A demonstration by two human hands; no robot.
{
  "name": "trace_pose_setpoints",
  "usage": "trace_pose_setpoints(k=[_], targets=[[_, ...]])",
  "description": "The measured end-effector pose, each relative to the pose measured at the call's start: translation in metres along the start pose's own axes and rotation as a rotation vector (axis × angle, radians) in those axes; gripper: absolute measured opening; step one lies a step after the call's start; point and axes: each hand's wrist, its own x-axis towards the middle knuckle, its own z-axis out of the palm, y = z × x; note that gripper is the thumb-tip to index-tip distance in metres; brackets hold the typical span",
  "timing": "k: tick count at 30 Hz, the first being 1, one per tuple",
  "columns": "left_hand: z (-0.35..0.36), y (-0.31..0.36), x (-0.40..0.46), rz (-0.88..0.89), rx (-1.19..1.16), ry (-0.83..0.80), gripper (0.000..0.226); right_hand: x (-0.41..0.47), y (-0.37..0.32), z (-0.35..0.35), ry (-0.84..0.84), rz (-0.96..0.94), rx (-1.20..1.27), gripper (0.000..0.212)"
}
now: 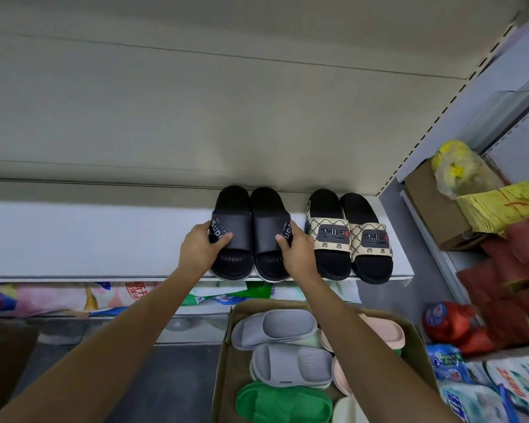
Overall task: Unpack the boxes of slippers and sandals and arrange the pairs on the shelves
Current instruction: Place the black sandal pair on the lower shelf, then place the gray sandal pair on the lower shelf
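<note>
Head camera view, looking down at a white shelf (74,239) with both arms reaching forward. A pair of black slides (251,233) with white lettering on the straps sits side by side on the shelf, toes toward the viewer at the front edge. The left hand (200,248) grips the left slide, thumb curled over the strap and fingers wrapped round its outer side. The right hand (297,251) grips the right slide the same way, thumb on the strap, fingers round the outer edge. Just beside them on the right stands a second pair, black slides with beige patterned straps (350,236) marked "SMILE", also on the shelf and apart from the hands.

Below the shelf, near the bottom, an open cardboard box (226,361) holds more slippers: two grey ones (283,346), a green one (283,404), and pink ones (388,331) partly hidden under the right forearm. Colourful packets (58,297) lie on a lower shelf at left. At right are a brown box (434,209), a yellow stack (498,206), red packages (513,270) and blue-and-white bags (483,383), somewhat blurred.
</note>
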Motion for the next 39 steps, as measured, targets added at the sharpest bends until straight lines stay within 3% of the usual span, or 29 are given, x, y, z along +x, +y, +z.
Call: trace_pose_setpoints(k=[3, 6, 9, 12, 14, 17, 19, 22, 28, 31, 36, 39], targets=[[-0.007, 0.006, -0.021, 0.131, 0.037, 0.118, 0.040, -0.005, 0.003, -0.005, -0.047, -0.006, 0.033, 0.040], [-0.006, 0.013, -0.054, 0.464, 0.043, 0.231, 0.032, -0.029, 0.004, -0.015, 0.024, 0.040, 0.124, 0.050], [0.007, 0.009, -0.088, 0.670, -0.006, 0.090, 0.025, -0.079, 0.016, -0.020, 0.179, -0.021, 0.244, 0.033], [0.033, -0.006, -0.114, 0.757, -0.024, -0.130, 0.024, -0.140, 0.043, -0.013, 0.285, 0.026, 0.262, 0.015], [0.057, -0.027, -0.121, 0.690, -0.011, -0.308, 0.024, -0.180, 0.068, 0.000, 0.289, 0.146, 0.258, 0.010], [0.094, -0.058, -0.117, 0.423, 0.042, -0.575, 0.037, -0.229, 0.102, 0.024, 0.260, 0.415, 0.257, 0.012], [0.117, -0.074, -0.110, 0.328, 0.175, -0.635, 0.051, -0.253, 0.122, 0.037, 0.257, 0.573, 0.270, 0.017], [0.147, -0.089, -0.102, 0.309, 0.385, -0.733, 0.054, -0.273, 0.149, 0.054, 0.240, 0.789, 0.303, 0.025], [0.198, -0.121, -0.078, 0.174, 0.357, -0.682, 0.051, -0.266, 0.181, 0.088, 0.144, 0.997, 0.462, 0.044], [0.218, -0.119, -0.074, 0.005, 0.274, -0.665, 0.044, -0.256, 0.195, 0.105, 0.222, 1.027, 0.524, 0.026], [0.234, -0.127, -0.074, -0.229, 0.134, -0.678, 0.069, -0.244, 0.228, 0.129, 0.172, 1.060, 0.396, 0.059], [0.232, -0.132, -0.073, -0.228, 0.146, -0.709, 0.078, -0.242, 0.230, 0.129, 0.142, 1.092, 0.387, 0.061]])
